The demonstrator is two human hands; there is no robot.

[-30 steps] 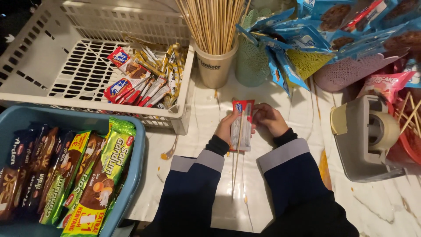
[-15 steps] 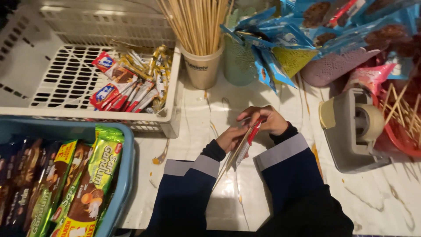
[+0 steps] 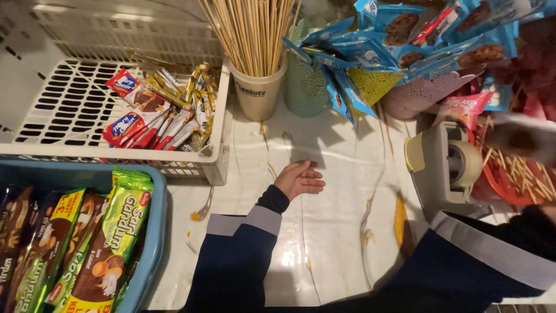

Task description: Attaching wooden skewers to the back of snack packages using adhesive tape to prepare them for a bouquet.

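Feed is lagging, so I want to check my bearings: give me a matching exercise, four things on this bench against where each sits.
Things:
1. wooden skewers
2. tape dispenser
3. left hand
4. green snack packs

Places:
A. in the blue tub at lower left
B. open, resting on the white tabletop
C. standing in the beige cup
D. at the right, beside the red tray

Pairs: 1-C, 2-D, 3-B, 4-A

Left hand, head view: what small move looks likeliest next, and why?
Probably a reach up to the cup of wooden skewers: the left hand lies open and empty on the white tabletop, while the right hand, blurred, is out over the red tray of sticks.
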